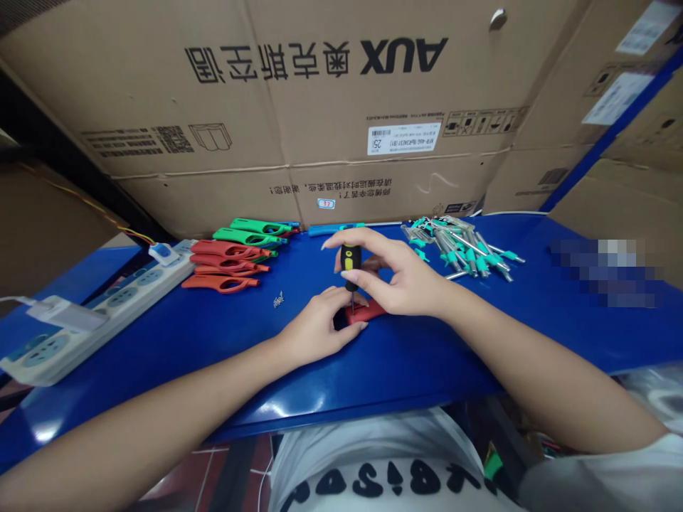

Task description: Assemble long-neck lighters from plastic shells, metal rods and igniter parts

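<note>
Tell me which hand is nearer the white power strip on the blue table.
Left. The left hand holds the red piece, to the right of the white power strip; the right hand is farther right of the strip, holding a black-and-yellow screwdriver.

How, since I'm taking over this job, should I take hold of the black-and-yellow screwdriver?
Take its black-and-yellow handle from above. It stands upright, its thin shaft pointing down at the red plastic part under the left hand. The right hand pinches the handle's sides, leaving its top end freest, and the shaft is too thin to grip well.
</note>
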A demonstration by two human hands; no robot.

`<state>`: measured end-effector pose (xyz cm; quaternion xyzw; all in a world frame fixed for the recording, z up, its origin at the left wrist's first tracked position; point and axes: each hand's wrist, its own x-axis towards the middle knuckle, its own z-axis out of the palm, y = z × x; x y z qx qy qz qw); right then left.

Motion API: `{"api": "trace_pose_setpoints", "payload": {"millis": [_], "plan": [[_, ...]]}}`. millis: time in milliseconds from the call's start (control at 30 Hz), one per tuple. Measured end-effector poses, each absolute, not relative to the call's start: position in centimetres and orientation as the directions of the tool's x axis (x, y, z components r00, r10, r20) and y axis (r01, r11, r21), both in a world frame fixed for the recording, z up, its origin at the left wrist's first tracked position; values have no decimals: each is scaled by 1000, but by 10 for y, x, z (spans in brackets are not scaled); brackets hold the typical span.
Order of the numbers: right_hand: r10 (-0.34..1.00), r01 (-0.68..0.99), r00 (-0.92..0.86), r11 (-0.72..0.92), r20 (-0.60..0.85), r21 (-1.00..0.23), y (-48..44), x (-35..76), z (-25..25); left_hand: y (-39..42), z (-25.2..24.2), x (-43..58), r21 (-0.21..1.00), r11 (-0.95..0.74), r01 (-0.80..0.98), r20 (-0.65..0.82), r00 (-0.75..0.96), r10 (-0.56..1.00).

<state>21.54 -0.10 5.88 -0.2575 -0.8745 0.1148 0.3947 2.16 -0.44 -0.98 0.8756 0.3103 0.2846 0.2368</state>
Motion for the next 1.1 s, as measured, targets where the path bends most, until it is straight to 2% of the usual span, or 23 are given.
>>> {"api": "trace_pose_setpoints", "payload": {"millis": [100,133,200,300,333,400,533,567,600,700,733,800,867,933,967,1033,1100], "plan": [[462,501,-492,844,738,-194,3,218,57,-4,-10,21,594,-697,401,354,647,675],[449,524,-487,836,749,-160,4,219,56,-5,-9,22,594,-699,398,358,648,672],[476,484,-496,846,726,-225,5,218,56,-5,-8,22,590,-701,400,355,652,670],[561,315,-527,827,639,-467,5,216,57,-6,-5,23,595,-690,413,329,658,677],[577,288,-522,812,628,-507,6,215,56,-6,-5,23,600,-687,411,325,659,678],[563,317,-468,826,681,-466,8,217,54,-5,-6,23,608,-685,402,328,658,677],[348,433,-387,886,854,-166,10,219,50,-4,-9,22,593,-694,408,343,652,676],[337,415,-401,896,851,-160,9,219,51,-4,-10,22,586,-697,412,346,651,676],[364,380,-422,903,831,-203,8,218,52,-4,-10,21,580,-702,413,350,652,673],[516,270,-466,857,719,-440,5,215,55,-4,-9,22,575,-711,404,355,659,663],[541,261,-459,841,705,-475,5,214,55,-4,-8,22,576,-712,402,356,660,661],[520,298,-394,852,758,-430,7,215,55,-4,-8,22,579,-707,407,347,661,665],[426,369,-331,880,842,-300,9,217,54,-4,-8,22,579,-702,414,340,660,670],[330,399,-354,899,875,-178,9,218,53,-4,-9,22,575,-705,415,346,657,670],[317,393,-391,907,864,-154,8,218,53,-4,-9,22,571,-709,414,352,656,667],[362,356,-456,911,813,-206,5,216,54,-4,-9,22,563,-715,415,357,659,663],[446,299,-489,893,750,-337,2,213,57,-4,-8,22,558,-716,420,352,661,663]]}}
